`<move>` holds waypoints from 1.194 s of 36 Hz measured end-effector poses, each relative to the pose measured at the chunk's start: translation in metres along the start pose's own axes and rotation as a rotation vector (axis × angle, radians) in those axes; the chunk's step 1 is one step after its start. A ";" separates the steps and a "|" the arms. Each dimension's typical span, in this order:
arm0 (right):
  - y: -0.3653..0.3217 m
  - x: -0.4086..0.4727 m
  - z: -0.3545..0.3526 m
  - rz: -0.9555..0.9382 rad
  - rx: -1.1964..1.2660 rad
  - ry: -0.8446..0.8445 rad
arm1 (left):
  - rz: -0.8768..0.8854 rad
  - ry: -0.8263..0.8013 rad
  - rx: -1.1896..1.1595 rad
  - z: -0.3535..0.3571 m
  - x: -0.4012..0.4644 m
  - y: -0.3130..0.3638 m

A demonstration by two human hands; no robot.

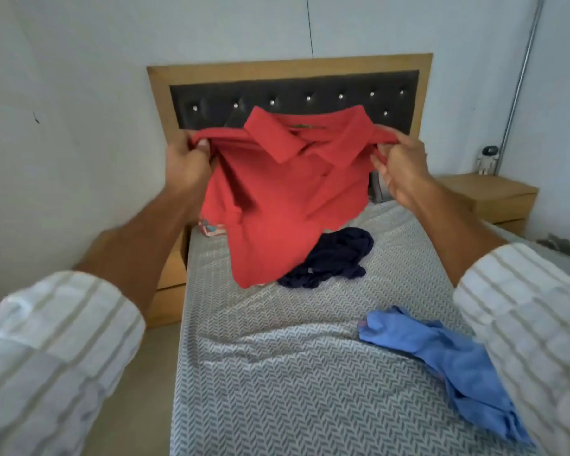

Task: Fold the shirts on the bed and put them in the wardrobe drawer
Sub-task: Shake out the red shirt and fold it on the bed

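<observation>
Hands, left hand [186,159] and right hand [400,162], pinch the red collared polo shirt [277,199] by its shoulders (hem hanging) above the grey herringbone-sheeted bed [277,373].

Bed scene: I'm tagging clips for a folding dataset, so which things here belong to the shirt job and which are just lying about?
Part of the job:
red shirt, gripped at the shoulders by left hand and right hand
navy shirt, crumpled
blue shirt, crumpled
bed

Just there:
headboard
nightstand
small white figure

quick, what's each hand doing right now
Left hand: grips the red polo shirt at one shoulder.
Right hand: grips the same shirt at the other shoulder.
</observation>
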State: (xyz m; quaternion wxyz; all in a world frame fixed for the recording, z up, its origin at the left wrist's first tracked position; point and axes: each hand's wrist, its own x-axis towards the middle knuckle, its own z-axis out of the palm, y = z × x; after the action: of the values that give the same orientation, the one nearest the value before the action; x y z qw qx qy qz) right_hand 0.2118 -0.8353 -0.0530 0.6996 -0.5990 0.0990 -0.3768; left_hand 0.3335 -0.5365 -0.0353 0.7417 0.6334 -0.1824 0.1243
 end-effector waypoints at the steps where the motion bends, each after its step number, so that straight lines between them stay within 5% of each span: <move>1: 0.011 -0.014 -0.007 0.011 -0.033 -0.006 | -0.002 -0.007 0.105 -0.010 -0.013 -0.015; 7: 0.131 -0.113 -0.086 0.103 -0.466 -0.146 | -0.024 -0.237 0.676 -0.073 -0.143 -0.107; 12: 0.234 -0.209 -0.167 0.331 -0.803 -0.400 | -0.289 -0.551 0.990 -0.126 -0.259 -0.204; 16: 0.301 -0.276 -0.216 0.308 -0.927 -0.473 | -0.417 -0.735 1.114 -0.150 -0.341 -0.247; 20: 0.337 -0.329 -0.251 0.358 -1.074 -0.525 | -0.461 -0.865 1.191 -0.165 -0.400 -0.269; 24: 0.354 -0.354 -0.275 0.184 -1.215 -0.688 | -0.423 -0.916 1.332 -0.173 -0.428 -0.276; 28: 0.320 -0.376 -0.243 0.395 -1.653 -0.747 | -0.307 -0.952 1.475 -0.168 -0.435 -0.273; 32: 0.319 -0.390 -0.226 0.260 -1.559 -0.748 | -0.252 -1.021 1.472 -0.160 -0.437 -0.274; 36: 0.312 -0.396 -0.202 0.369 -1.436 -0.716 | -0.285 -1.106 1.412 -0.150 -0.439 -0.277; 41: 0.318 -0.399 -0.212 0.437 -1.165 -0.559 | -0.361 -1.082 1.124 -0.143 -0.434 -0.278; 43: 0.313 -0.402 -0.219 0.316 -1.106 -0.520 | -0.364 -1.085 1.053 -0.144 -0.434 -0.275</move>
State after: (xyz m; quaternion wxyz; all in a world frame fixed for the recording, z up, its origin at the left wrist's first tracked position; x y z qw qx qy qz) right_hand -0.0697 -0.7437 -0.5220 0.3349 -0.9222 0.1934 -0.0040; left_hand 0.0727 -0.4199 -0.4862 0.1587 0.8944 -0.3300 -0.2568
